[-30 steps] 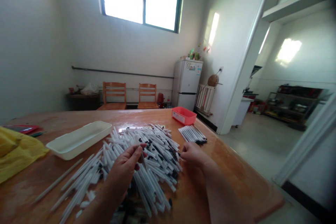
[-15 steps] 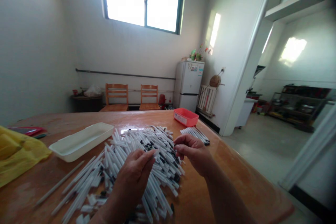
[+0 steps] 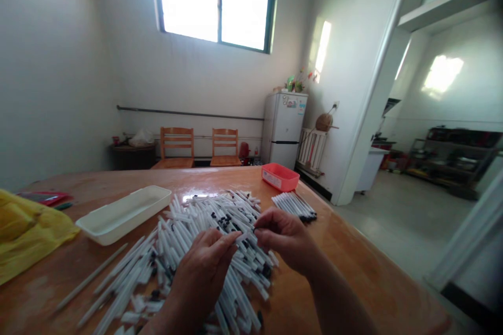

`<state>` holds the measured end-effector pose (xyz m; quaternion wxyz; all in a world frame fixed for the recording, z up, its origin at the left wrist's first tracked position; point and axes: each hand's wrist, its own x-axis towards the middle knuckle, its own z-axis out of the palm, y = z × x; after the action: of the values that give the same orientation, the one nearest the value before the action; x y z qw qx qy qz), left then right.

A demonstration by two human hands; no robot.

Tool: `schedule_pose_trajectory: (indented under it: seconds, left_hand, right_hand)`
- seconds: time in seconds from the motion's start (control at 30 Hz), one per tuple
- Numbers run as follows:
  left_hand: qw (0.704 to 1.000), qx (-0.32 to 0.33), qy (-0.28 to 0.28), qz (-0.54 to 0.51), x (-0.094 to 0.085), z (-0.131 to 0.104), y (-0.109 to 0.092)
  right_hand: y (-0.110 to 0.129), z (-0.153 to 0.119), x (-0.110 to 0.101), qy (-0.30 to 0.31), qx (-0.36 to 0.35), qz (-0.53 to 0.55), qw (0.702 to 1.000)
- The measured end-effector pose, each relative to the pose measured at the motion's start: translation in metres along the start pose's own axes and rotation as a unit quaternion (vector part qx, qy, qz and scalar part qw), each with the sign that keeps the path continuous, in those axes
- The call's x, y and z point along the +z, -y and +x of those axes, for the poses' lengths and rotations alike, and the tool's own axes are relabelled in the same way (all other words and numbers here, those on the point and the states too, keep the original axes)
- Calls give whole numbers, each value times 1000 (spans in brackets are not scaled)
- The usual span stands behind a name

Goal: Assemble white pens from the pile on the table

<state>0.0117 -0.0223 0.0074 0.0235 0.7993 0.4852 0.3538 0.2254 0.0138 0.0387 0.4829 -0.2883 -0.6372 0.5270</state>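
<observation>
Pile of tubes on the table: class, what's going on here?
A person's left hand holds a pale tube over the pile; the right hand pinches a small dark piece close to the tube's end. Right of the pile, a row of tubes lies near the red tray; to the left is a white tray.

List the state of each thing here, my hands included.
Left hand, closed on a pale tube
Right hand, seemingly pinching a small dark piece
Pen pile, loose, jumbled
Pen row, lined up
Cream box, open
Red box, open
Yellow bag, crumpled
Fridge, shut
Chairs, upright
</observation>
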Motion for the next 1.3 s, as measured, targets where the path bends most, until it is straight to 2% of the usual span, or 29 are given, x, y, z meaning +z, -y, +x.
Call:
schedule_pose_trajectory:
  seconds: [0.4,1.1,1.3]
  left_hand:
    - [1000,11,-19,7,1,0,-2]
    - [999,13,0,29,1,0,-2]
    - [999,22,11,32,2,1,0]
  right_hand:
    - [-2,-2,3,11,-3,-44,999]
    - [-5,-3,-1,23,0,-137,990]
    - [-5,-3,-1,37,32,-99,994]
